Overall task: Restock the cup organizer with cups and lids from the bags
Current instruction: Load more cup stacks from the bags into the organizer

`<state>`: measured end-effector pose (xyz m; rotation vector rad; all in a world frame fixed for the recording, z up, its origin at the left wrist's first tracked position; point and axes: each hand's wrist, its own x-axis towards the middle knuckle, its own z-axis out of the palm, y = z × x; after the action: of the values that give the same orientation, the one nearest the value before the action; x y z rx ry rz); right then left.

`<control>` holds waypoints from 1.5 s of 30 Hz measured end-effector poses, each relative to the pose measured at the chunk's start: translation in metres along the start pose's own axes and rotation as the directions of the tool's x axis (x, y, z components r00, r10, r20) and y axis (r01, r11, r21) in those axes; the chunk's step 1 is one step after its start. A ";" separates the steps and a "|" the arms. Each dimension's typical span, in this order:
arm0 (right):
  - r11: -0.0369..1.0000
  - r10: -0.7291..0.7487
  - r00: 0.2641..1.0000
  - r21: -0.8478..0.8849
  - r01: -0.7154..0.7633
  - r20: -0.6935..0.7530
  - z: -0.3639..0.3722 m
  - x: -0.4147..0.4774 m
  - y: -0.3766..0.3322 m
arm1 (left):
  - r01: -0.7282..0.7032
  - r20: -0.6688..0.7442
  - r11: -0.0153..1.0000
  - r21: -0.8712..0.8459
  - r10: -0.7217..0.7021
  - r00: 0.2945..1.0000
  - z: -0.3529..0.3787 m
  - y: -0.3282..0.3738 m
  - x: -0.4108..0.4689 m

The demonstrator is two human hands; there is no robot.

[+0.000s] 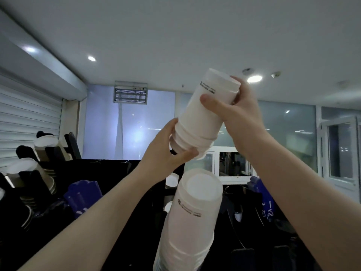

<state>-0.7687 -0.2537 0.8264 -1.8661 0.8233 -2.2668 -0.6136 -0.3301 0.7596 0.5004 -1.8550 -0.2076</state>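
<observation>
I hold a short stack of upside-down white cups (197,118) up high, tilted to the right. My left hand (166,153) grips its lower, open end. My right hand (234,110) wraps its upper end, thumb across the front. Directly below stands a taller stack of white cups (187,227), bottoms up, rising from the lower edge of the view. The two stacks are apart. The black cup organizer (64,169) spreads behind and to the left, with brown and white cup stacks (48,147) in its slots.
Blue plastic bags (82,194) lie left of the tall stack, and another blue bag (263,200) sits on the right. A white roller shutter (29,114) covers the left wall. Windows and a ceiling with spotlights fill the background.
</observation>
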 end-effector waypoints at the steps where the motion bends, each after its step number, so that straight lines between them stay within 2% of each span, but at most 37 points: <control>1: 0.998 -0.027 1.000 -0.054 0.027 -0.007 0.002 0.004 0.007 | 0.030 -0.006 0.999 0.016 -0.030 1.000 0.006 -0.013 0.000; 3: 0.989 -0.068 0.997 -0.135 0.064 -0.024 0.005 0.011 0.019 | 0.105 -0.039 0.985 0.137 -0.101 0.994 0.018 -0.035 0.000; 5: 0.985 -0.078 0.997 -0.157 0.073 -0.027 0.011 0.019 0.033 | 0.191 -0.057 0.919 0.344 -0.183 0.981 0.031 -0.058 -0.003; 7: 0.982 -0.076 0.997 -0.175 0.071 -0.020 0.018 0.028 0.046 | 0.271 -0.019 0.814 0.514 -0.306 0.952 0.040 -0.080 -0.006; 10: 0.978 -0.095 0.995 -0.184 0.095 0.007 0.030 0.042 0.065 | 0.242 0.073 0.628 0.740 -0.433 0.898 0.049 -0.099 -0.013; 11: 0.977 -0.102 0.995 -0.185 0.104 0.021 0.034 0.046 0.072 | 0.233 0.080 0.610 0.757 -0.441 0.894 0.050 -0.103 -0.014; 15: 0.969 -0.102 0.992 -0.217 0.115 0.071 0.053 0.059 0.105 | 0.229 0.088 0.649 0.725 -0.417 0.904 0.051 -0.106 -0.014; 17: 0.968 -0.089 0.993 -0.229 0.106 0.083 0.062 0.064 0.123 | 0.226 0.094 0.620 0.751 -0.439 0.894 0.051 -0.106 -0.014; 19: 0.970 -0.051 0.994 -0.233 0.072 0.092 0.071 0.070 0.142 | 0.226 0.094 0.571 0.789 -0.476 0.875 0.052 -0.105 -0.012; 21: 0.972 -0.001 0.996 -0.234 0.023 0.094 0.078 0.078 0.160 | 0.262 0.076 0.573 0.777 -0.498 0.864 0.053 -0.104 -0.010; 26: 0.948 0.106 0.980 -0.315 -0.048 0.169 0.092 0.088 0.194 | 0.245 0.049 0.546 0.801 -0.469 0.882 0.054 -0.107 -0.012; 30: 0.929 0.105 0.963 -0.370 -0.006 0.248 0.093 0.080 0.217 | 0.163 0.071 0.460 0.873 -0.450 0.890 0.055 -0.107 -0.014; 34: 0.888 0.160 0.933 -0.460 0.006 0.321 0.092 0.066 0.237 | 0.162 0.075 0.477 0.864 -0.442 0.894 0.054 -0.107 -0.014; 38: 0.804 0.124 0.895 -0.572 0.163 0.429 0.093 0.059 0.249 | 0.147 0.091 0.489 0.860 -0.430 0.898 0.054 -0.109 -0.013; 42: 0.755 -0.011 0.903 -0.589 0.288 0.429 0.085 0.055 0.251 | 0.152 0.090 0.510 0.847 -0.420 0.903 0.055 -0.111 -0.014; 45: 0.664 0.056 0.828 -0.640 0.386 0.558 0.083 0.053 0.246 | 0.173 0.082 0.533 0.828 -0.421 0.903 0.055 -0.110 -0.014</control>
<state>-0.7692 -0.5125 0.7698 -2.8248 1.6619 -1.3464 -0.6351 -0.4282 0.6871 1.5201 -2.0581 0.4125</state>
